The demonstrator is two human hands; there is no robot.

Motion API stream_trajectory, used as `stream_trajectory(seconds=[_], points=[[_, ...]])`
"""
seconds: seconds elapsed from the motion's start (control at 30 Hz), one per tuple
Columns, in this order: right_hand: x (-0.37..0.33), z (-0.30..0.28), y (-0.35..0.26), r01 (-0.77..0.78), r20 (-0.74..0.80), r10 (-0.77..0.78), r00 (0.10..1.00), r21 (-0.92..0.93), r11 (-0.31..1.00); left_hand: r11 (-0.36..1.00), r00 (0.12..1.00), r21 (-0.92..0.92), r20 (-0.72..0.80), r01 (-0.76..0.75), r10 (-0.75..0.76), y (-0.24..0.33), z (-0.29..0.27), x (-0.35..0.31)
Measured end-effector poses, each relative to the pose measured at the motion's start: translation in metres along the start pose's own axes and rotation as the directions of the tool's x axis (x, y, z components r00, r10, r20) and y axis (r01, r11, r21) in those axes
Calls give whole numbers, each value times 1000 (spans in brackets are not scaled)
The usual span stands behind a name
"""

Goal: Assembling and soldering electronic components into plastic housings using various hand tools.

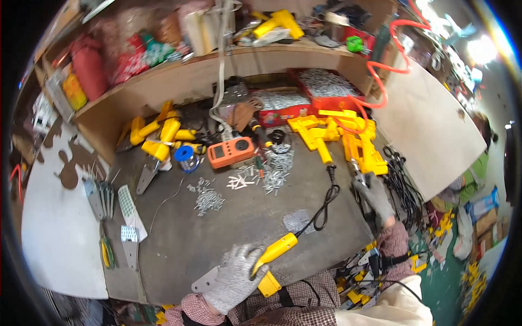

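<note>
Dark grey benchtop (253, 223), cluttered at the back. L hand (235, 276), gloved, is wrapped round a yellow tool (281, 247) at the near edge — I can't see its midsection under the glove, w/ a metal plate (204, 281) sticking out left. R hand (375, 196), also gloved, is by the yellow parts (363, 146), at a slim metal item (356, 166) — fingers partly hidden, so can't tell if it's gripped.
</note>
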State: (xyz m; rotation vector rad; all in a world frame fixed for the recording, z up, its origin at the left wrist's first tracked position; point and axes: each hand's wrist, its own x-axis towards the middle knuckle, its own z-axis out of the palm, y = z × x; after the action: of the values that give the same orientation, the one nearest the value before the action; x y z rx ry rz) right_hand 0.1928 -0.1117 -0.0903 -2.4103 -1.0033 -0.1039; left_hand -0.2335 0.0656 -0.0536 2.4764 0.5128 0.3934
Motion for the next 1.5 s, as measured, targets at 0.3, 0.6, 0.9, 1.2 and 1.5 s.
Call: stream_trajectory(seconds=[0.3, 0.6, 0.9, 1.2, 1.5], points=[[72, 33, -92, 116, -58, -109, 992, 132, 984, 978, 842, 197, 536, -64, -53, 20, 8, 101], [-15, 18, -288, 287, 91, -840, 535, 915, 283, -133, 594, -889, 398, 439, -699, -34, -13, -37], [93, 114, -134, 308, 145, -326, 934, 130, 942, 677, 856, -524, 352, 516, -379, -13, -7, 34], [80, 145, -161, 337, 245, -353, 903, 103, 936, 942, 963, 202, -15, 268, -270, -82, 34, 202], [71, 131, -168, 351, 89, -408, 908, 369, 861, 945, 967, 212, 3, 247, -254, -73, 28, 204]])
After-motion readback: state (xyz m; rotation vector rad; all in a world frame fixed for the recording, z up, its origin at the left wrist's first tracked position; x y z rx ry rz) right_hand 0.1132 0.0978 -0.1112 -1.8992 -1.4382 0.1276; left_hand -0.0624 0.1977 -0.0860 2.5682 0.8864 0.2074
